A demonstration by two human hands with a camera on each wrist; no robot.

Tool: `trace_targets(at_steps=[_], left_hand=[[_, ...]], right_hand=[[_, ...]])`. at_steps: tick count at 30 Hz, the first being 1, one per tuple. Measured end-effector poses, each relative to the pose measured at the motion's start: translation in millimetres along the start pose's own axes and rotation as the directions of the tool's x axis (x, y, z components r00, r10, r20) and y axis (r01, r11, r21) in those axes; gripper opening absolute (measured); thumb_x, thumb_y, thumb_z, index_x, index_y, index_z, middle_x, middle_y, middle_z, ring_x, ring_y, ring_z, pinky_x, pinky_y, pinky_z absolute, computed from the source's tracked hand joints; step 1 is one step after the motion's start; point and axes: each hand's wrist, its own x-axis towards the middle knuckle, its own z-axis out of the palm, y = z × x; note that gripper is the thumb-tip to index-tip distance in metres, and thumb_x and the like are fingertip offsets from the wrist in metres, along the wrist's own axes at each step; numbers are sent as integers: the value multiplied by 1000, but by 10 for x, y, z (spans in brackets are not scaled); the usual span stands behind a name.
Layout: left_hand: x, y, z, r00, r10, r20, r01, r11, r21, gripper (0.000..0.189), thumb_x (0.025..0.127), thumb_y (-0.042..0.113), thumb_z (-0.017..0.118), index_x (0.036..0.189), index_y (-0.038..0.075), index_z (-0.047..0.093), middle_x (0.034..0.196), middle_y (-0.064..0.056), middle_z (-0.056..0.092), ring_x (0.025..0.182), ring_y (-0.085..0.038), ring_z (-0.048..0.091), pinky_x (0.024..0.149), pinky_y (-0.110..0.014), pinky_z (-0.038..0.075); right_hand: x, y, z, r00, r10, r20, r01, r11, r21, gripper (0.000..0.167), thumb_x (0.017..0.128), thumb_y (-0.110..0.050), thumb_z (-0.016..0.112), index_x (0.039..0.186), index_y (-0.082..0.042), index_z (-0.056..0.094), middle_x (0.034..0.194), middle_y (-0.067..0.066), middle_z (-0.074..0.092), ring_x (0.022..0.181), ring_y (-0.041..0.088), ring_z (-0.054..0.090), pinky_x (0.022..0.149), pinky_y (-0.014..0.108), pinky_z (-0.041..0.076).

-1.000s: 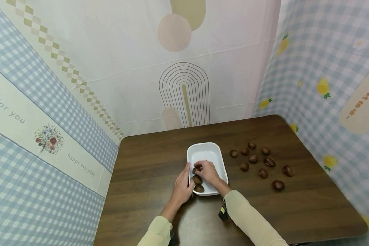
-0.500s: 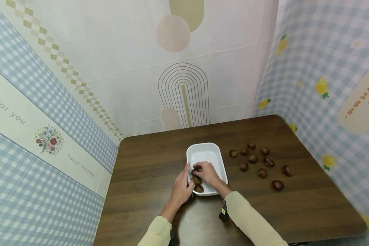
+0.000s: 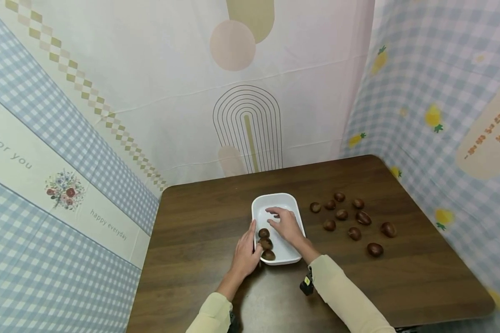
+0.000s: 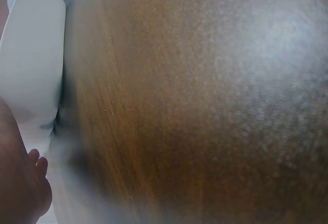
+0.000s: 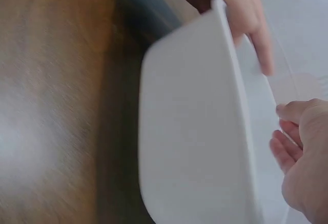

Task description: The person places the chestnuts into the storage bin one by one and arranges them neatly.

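Note:
A white rectangular dish (image 3: 286, 253) stands on the table, with three brown chestnuts (image 3: 265, 243) lined up along its left wall. My left hand (image 3: 245, 252) holds that wall, thumb over the rim by the chestnuts and fingers stretched along the outside. In the right wrist view, the left thumb hooks in over the rim of the dish (image 5: 189, 116). Over the inside of the dish, my right hand (image 3: 286, 225) has its thumb and fingers apart, with nothing between them. The left wrist view shows only part of the left hand (image 4: 20, 178) beside the dish's outer wall.
Several loose chestnuts (image 3: 341, 214) lie scattered on the brown wooden table (image 3: 200, 222) to the right of the dish. Patterned cloth hangings (image 3: 171, 115) rise behind the table and on both sides.
My right hand has let go of the farthest chestnut in the row and moved up and right, its fingers spreading. The left hand stays at the dish's wall.

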Motion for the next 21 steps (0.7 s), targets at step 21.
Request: trace_targets(at_steps=[21], left_hand=[[-5,13,-19,1000,-12,10,12,1000,-18,77,94,14,54,166,2,32,167,-12,41,144,-35,51,113,-58,42]], right_hand=[[8,574,-730,939,266,-218,-276,961,-15,61,94,-3,78,151,-2,57,156,21,54,146,39,47,117,55,39]])
